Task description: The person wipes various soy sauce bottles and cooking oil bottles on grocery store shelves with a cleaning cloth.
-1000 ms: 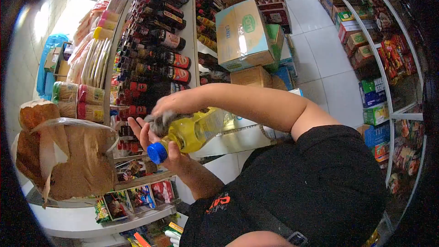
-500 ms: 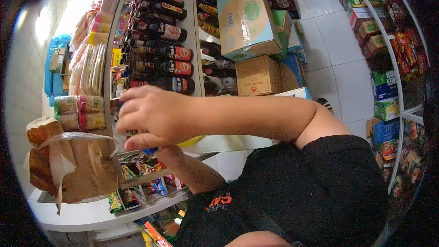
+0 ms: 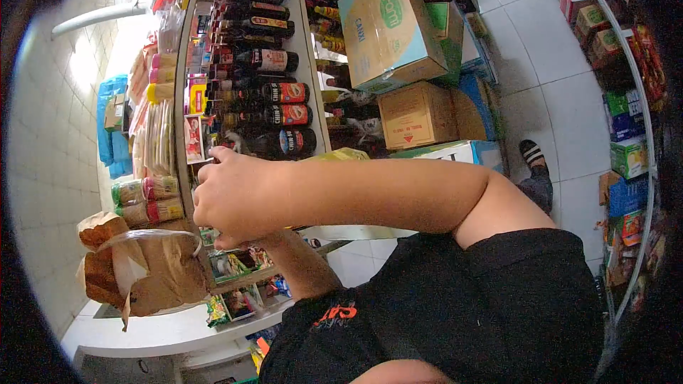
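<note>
My right hand (image 3: 238,199) reaches across the view with its fingers curled in. What it grips, if anything, is hidden behind the fingers. From below, my left forearm (image 3: 306,263) rises behind the right wrist, and the left hand itself is covered. Just past the right fingers stands a crumpled brown paper bag (image 3: 167,277) with a clear plastic strip over it. Dark sauce bottles (image 3: 288,142) with red and blue labels stand in rows on the shelf beside the right hand. Stacked bundles (image 3: 160,210) in green and pink wrap sit above the paper bag.
A Fami carton (image 3: 388,28) rests above a brown carton (image 3: 416,117) near my right arm. Small packets (image 3: 238,302) fill a rack below the hands. A white counter edge (image 3: 163,338) runs along the lower left. Stocked shelves (image 3: 629,156) line the far side of the tiled floor (image 3: 569,110).
The view has shifted, so shelves and paper bag appear farther right. My right fingers are more curled, and the blue bit seen under them is hidden now. A sandaled foot has come into fuller view.
</note>
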### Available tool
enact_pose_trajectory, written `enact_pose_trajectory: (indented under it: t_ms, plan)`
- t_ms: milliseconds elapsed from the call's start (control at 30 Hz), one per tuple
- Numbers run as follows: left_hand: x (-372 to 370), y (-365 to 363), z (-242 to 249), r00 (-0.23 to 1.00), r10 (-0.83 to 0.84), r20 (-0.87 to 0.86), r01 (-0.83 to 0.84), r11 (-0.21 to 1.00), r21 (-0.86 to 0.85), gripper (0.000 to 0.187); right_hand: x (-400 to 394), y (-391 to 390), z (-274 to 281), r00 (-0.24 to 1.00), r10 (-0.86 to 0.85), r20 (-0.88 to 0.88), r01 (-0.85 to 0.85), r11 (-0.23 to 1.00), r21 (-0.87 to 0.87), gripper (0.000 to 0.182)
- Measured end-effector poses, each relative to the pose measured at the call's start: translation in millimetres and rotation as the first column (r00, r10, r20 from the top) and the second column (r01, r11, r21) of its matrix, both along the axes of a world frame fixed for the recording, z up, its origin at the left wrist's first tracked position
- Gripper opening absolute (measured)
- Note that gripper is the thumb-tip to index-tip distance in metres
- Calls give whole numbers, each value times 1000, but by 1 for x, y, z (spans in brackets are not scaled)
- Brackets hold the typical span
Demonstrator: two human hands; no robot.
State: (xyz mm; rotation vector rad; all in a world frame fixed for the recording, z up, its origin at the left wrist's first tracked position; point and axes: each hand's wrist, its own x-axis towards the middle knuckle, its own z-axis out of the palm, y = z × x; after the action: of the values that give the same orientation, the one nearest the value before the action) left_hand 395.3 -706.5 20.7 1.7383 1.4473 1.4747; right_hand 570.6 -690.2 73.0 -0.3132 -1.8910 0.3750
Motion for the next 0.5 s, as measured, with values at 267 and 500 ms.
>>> enact_pose_trajectory:
  t_ms: [267,500]
  plan:
    - [-4,-21,-48,989,26,145,7,975,-223,71,12,18,-3,996,-38,-76,31,996,-87,25]
    - [24,-40,-84,993,-83,86,99,974,-202,58,-1,20,-9,956,73,-283,-145,960,-241,21]
